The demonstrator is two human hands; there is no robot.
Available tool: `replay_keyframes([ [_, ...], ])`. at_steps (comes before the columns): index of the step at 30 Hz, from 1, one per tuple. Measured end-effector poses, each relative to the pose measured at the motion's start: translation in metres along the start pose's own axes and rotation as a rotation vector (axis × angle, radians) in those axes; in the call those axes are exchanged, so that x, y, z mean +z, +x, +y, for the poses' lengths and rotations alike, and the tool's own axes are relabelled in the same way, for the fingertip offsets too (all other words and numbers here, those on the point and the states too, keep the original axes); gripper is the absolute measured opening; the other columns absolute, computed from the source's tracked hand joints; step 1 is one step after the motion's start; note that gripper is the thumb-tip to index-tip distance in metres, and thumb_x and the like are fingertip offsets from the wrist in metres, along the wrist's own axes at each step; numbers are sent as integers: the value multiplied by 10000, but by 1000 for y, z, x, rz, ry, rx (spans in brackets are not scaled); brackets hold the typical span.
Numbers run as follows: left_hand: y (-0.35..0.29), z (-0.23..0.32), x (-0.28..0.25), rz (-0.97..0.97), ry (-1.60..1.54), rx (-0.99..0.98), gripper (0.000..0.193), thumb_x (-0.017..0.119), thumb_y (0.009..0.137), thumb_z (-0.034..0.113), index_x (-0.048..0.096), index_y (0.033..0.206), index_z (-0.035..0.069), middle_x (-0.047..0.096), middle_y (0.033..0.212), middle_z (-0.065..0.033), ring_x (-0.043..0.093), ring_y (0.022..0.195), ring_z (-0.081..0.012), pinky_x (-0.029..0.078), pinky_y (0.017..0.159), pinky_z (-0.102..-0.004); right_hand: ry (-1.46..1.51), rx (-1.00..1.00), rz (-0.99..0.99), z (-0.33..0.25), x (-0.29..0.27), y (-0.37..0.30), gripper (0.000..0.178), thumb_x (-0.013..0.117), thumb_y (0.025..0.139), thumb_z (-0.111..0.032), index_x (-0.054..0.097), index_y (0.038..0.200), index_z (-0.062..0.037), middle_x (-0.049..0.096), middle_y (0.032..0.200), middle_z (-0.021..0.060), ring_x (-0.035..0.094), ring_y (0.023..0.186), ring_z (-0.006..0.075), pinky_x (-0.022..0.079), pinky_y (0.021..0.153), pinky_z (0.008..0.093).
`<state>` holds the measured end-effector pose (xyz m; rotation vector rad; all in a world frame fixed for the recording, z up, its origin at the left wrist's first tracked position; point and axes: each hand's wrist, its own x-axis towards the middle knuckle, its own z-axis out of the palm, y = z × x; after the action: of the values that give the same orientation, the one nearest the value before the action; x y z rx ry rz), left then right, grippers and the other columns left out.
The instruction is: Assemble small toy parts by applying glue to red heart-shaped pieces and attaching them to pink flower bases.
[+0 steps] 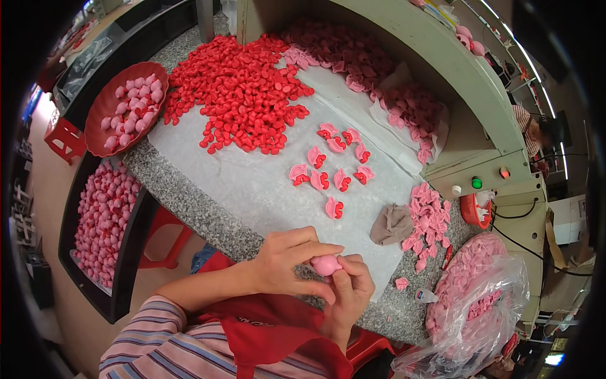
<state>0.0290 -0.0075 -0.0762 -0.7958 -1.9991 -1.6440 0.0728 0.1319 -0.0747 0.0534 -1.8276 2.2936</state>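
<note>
My left hand (287,260) and my right hand (351,287) meet over the near edge of the work surface. Between their fingers is a small, smooth, rounded pink toy piece (325,264). The left thumb and fingers curl around its left side, while my right thumb and fingertips pinch its right end. Part of the piece is hidden by the fingers. Just beyond the hands lie several pink curved pieces paired with glossy red ones, the nearest being a pink-and-red pair (334,208). A crumpled grey-brown cloth (391,225) rests to their right.
A red heap of small pieces (240,88) covers the far left. Pink flat pieces (427,218) lie right, near a plastic-covered pink pile (470,290). At left are a red bowl (161,95) of pink balls and a black bin (129,268). A grey-green machine housing (454,82) arches behind.
</note>
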Motion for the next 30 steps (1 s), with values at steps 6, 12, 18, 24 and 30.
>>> replay_keyframes([
  [6, -1, 9, -6, -119, -31, -58, 460, 802, 572, 179, 643, 987, 59, 498, 671, -11, 476, 525, -88, 384, 456, -207, 402, 147, -29, 9, -5, 1, 105, 588, 799, -28, 579, 881, 37, 517, 844, 81, 478, 645, 112, 381, 535, 198],
  [12, 5, 6, -9, 34, -1483, -1471, 395, 421, 914, 353, 501, 1095, 11, 592, 825, -59, 617, 737, -147, 522, 633, -207, 204, 170, 142, -3, 4, 6, 97, 559, 826, -38, 578, 885, 36, 514, 731, 54, 451, 559, 86, 340, 468, 185],
  [18, 6, 11, -13, -16, -1581, -1447, 348, 427, 910, 350, 516, 1019, 31, 608, 886, -89, 629, 796, -171, 535, 658, -224, 68, 168, 196, -11, 9, 6, 112, 542, 841, -35, 587, 915, 37, 506, 704, 41, 436, 540, 70, 331, 454, 183],
  [24, -4, 4, -10, -38, -1643, -1420, 387, 396, 922, 354, 496, 1098, 25, 606, 919, -90, 617, 800, -162, 517, 677, -239, 35, 153, 200, -14, 10, 2, 107, 546, 835, -26, 586, 911, 38, 500, 722, 37, 440, 549, 71, 334, 461, 184],
  [30, -9, 2, -8, -87, -1671, -1358, 399, 399, 923, 351, 487, 1131, 23, 601, 946, -70, 606, 806, -152, 505, 701, -242, -19, 87, 154, -18, 11, -3, 110, 544, 829, -15, 587, 916, 37, 496, 733, 38, 436, 539, 72, 336, 467, 182],
])
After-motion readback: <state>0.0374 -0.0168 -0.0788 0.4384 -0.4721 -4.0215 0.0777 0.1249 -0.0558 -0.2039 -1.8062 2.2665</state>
